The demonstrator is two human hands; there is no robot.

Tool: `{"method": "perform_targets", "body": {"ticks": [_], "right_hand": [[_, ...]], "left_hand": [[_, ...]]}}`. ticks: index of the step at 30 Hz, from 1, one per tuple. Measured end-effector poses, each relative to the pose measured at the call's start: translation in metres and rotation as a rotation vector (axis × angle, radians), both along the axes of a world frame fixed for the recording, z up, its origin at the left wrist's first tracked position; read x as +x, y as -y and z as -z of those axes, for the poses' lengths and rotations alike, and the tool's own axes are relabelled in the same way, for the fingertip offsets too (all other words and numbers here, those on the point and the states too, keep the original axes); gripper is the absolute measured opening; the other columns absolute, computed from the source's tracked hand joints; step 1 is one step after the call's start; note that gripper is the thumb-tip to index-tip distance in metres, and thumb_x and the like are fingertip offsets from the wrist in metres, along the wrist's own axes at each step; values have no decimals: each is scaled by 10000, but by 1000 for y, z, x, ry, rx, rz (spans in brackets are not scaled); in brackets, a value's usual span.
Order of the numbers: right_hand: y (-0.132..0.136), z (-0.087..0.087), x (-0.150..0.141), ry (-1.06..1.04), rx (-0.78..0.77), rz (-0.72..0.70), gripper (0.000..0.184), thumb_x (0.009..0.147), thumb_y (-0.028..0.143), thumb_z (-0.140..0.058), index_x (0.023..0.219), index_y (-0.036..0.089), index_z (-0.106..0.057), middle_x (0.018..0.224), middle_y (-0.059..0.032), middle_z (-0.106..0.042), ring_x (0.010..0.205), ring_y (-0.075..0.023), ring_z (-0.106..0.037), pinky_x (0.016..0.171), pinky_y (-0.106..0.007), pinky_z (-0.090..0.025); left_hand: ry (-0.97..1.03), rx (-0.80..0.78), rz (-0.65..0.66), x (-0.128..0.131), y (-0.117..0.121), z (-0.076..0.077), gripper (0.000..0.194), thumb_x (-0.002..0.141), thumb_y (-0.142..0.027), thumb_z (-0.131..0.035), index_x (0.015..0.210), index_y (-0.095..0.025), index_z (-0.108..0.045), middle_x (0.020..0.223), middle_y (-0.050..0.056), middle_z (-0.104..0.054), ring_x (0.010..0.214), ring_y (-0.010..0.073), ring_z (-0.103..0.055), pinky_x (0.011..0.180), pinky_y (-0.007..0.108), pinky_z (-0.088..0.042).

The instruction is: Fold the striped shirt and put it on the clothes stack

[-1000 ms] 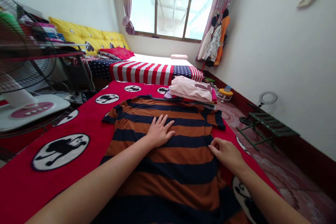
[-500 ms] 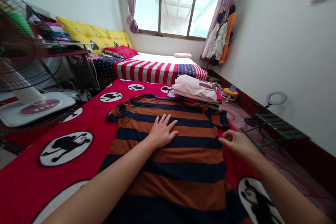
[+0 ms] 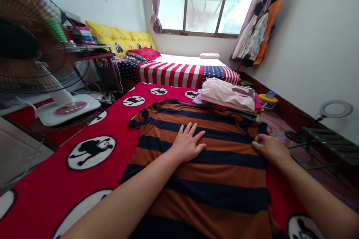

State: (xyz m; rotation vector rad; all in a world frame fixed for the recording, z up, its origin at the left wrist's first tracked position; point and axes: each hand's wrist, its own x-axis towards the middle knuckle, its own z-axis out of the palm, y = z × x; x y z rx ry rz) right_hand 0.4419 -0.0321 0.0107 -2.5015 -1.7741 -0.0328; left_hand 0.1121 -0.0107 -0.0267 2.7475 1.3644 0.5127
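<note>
A brown and navy striped T-shirt (image 3: pixel 221 173) lies spread on a red blanket (image 3: pixel 117 119) printed with black monkeys in white ovals. Its collar end points away from me, and its lower part runs past the bottom of the view. My left hand (image 3: pixel 187 143) rests flat on the shirt's chest, fingers spread. At the shirt's right side, just below the sleeve, my right hand (image 3: pixel 270 149) pinches the fabric between thumb and fingers. Behind the collar sits a pile of folded clothes (image 3: pixel 228 95), with a pale pink garment on top.
At left, a white-based electric fan (image 3: pixel 68 109) stands on a round stool beside a cluttered desk. A bed (image 3: pixel 179 74) lies beyond the blanket under the window. On the right floor are a green folding stool (image 3: pixel 331 142), a ring light (image 3: pixel 336 109) and a small yellow stool (image 3: pixel 268 99).
The view has swung left, shifting everything rightward. My right hand has moved up along the shirt's side toward the sleeve and now pinches there. My left hand stays flat on the chest.
</note>
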Motion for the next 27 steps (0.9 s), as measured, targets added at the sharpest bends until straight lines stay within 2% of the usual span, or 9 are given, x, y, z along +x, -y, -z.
{"method": "perform_targets", "body": {"ticks": [3, 6, 9, 11, 13, 16, 21, 23, 27], "right_hand": [[-8, -23, -22, 176, -143, 35, 185, 743, 271, -560, 843, 199, -698, 959, -160, -696, 900, -351, -648, 647, -384, -440], [-19, -35, -63, 216, -26, -140, 315, 806, 321, -529, 1053, 191, -676, 1125, -155, -657, 1004, -341, -623, 749, -414, -472], [-27, -19, -100, 93, 85, -526, 488, 863, 431, -486, 1285, 192, -549, 1325, -113, -554, 1145, -268, -562, 930, -374, -446], [-34, 1, -111, 32, 68, -717, 559, 893, 485, -430, 1393, 235, -435, 1454, -71, -432, 1296, -244, -437, 1063, -392, -344], [-43, 21, -110, 27, 41, -699, 583, 924, 517, -336, 1453, 272, -334, 1530, -39, -306, 1400, -242, -271, 1124, -461, -234], [-59, 35, -98, 69, 45, -429, 624, 942, 536, -235, 1481, 224, -277, 1552, -63, -243, 1422, -258, -209, 1123, -502, -207], [-57, 22, -108, 129, -15, -205, 662, 937, 553, -218, 1467, 169, -312, 1523, -129, -297, 1398, -315, -255, 1086, -563, -231], [-39, 17, -124, 140, -22, -225, 661, 928, 538, -273, 1458, 147, -329, 1527, -161, -273, 1397, -334, -252, 1069, -583, -248], [4, 26, -149, 54, 30, -515, 581, 946, 429, -281, 1468, 176, -297, 1546, -90, -242, 1422, -239, -217, 1107, -515, -249]], "left_hand": [[2, 1, 0, 0, 0, 0, 589, 903, -607, -353, 1410, -314, -419, 1533, 92, -285, 1415, 317, -211, 1123, 549, -172], [11, 2, -2, 0, 0, 0, 587, 902, -608, -355, 1407, -317, -420, 1532, 87, -289, 1415, 313, -212, 1124, 548, -173], [21, 1, 2, 0, 1, 0, 581, 903, -606, -354, 1403, -319, -425, 1531, 81, -292, 1417, 309, -208, 1125, 551, -170], [29, 0, 6, 0, 1, 0, 582, 905, -603, -353, 1406, -315, -421, 1534, 81, -284, 1418, 311, -204, 1126, 553, -169], [33, -2, 9, 0, 1, 0, 589, 904, -604, -350, 1408, -308, -419, 1538, 85, -273, 1418, 318, -199, 1127, 557, -165], [30, -5, 12, -1, 1, 0, 595, 906, -607, -338, 1410, -302, -419, 1539, 92, -269, 1417, 325, -201, 1126, 562, -162], [36, -6, 17, -3, 0, -1, 592, 906, -608, -337, 1404, -300, -427, 1530, 104, -288, 1412, 316, -221, 1122, 554, -178], [44, -6, 16, -3, -1, 0, 590, 902, -610, -348, 1396, -300, -437, 1526, 103, -298, 1411, 310, -226, 1122, 552, -179], [85, 2, 28, -3, -2, 4, 562, 902, -588, -380, 1365, -284, -476, 1509, 103, -334, 1401, 302, -254, 1124, 547, -184]]}}
